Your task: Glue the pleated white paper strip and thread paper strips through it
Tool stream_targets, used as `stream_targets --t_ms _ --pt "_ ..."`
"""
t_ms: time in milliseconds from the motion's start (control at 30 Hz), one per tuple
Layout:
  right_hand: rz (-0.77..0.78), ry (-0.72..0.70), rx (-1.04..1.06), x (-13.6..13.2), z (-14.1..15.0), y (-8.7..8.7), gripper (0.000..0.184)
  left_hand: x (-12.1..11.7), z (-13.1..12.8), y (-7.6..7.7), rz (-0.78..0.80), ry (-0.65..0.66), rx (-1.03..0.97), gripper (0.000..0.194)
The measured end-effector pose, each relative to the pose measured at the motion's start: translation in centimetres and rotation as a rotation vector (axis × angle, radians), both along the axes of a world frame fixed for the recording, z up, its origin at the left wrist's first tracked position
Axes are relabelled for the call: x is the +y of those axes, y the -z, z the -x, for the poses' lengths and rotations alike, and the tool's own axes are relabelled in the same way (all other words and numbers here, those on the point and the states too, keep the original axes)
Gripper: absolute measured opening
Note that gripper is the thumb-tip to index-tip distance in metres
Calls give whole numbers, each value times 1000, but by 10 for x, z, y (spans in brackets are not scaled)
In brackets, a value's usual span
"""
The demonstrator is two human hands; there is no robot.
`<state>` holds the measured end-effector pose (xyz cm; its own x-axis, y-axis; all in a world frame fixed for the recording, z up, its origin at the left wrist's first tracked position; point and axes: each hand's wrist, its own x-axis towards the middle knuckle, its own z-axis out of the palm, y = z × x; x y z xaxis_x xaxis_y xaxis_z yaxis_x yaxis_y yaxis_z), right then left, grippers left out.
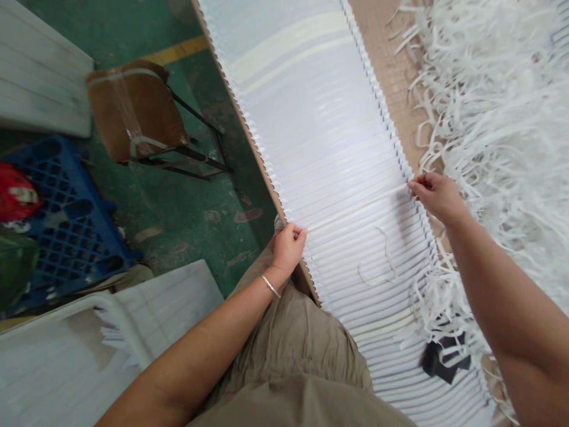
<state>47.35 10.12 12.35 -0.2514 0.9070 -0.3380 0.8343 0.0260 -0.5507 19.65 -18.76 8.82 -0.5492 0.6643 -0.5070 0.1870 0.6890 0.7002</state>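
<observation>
A thin white strip (360, 209) stretches nearly straight between my two hands, over a long row of overlapping white sheets (306, 118). My left hand (290, 244) pinches its near-left end at the left edge of the row. At the right edge, my right hand (438, 194) pinches the other end between thumb and fingers. The sheets lie in a staggered fan, their edges forming close parallel lines below the strip. A loose curled thread (387, 252) rests on them. What the strip is made of, I cannot tell.
A large heap of white strips (511, 130) covers the right side of the brown tabletop (384, 53). Black pieces (444, 359) lie at the lower right. On the green floor stand a brown padded stool (133, 112) and a blue plastic pallet (66, 207).
</observation>
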Motion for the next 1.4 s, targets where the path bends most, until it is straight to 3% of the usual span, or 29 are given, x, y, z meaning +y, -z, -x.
stream_targets --t_ms 600,867,1067,1267,1400 --pt "-117 -5 -80 7 3 31 19 2 1 3 7 39 50 16" --pt "-153 -31 -104 7 10 31 17 1 1 6 13 55 63 18" --pt "-192 -92 -272 2 19 22 14 6 1 4 66 110 128 21" --pt "-348 125 -379 17 19 19 33 3 3 -5 72 148 183 15" --pt "-297 198 -292 31 11 25 22 -8 2 -10 0 185 131 5"
